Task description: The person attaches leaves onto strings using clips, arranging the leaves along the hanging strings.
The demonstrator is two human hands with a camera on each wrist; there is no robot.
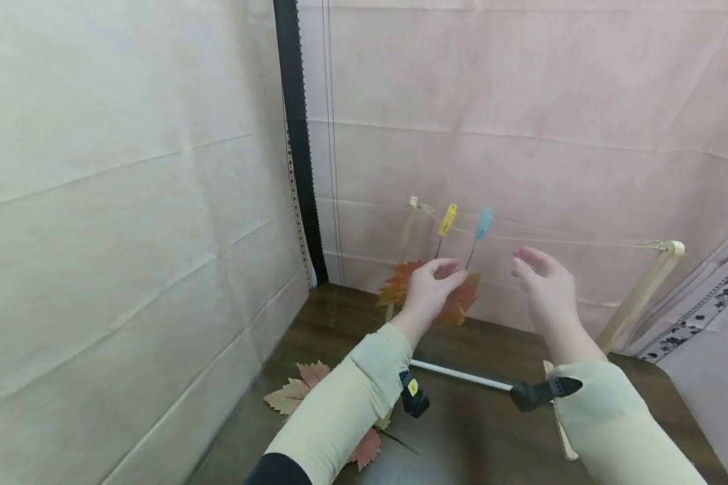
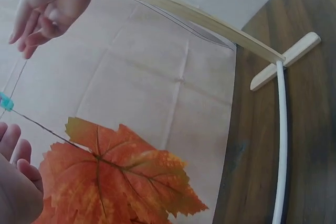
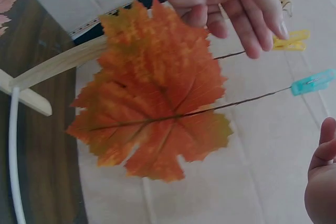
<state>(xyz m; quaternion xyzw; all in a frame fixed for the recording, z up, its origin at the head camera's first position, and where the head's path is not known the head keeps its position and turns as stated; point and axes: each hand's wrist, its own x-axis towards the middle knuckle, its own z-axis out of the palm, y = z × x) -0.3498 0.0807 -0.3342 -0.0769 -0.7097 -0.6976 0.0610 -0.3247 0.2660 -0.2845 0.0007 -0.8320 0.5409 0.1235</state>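
Two orange artificial maple leaves hang by their stems from a thin string. A blue clothespin (image 1: 484,224) clips the stem of the nearer leaf (image 3: 152,98), and a yellow clothespin (image 1: 447,220) clips that of the other leaf (image 1: 393,288). My left hand (image 1: 426,293) is in front of the leaves, fingers loosely bent and holding nothing, overlapping them in the head view. Raised to the right of the blue clothespin, my right hand (image 1: 548,293) has relaxed fingers around empty space, just below the string line.
A wooden post (image 1: 640,296) holds the string's right end; a white rod (image 1: 461,374) runs low between the stand's feet. More maple leaves, including a pale pink one (image 1: 300,391), lie on the dark wooden table (image 1: 461,438) under my left forearm. Cloth walls enclose the back and sides.
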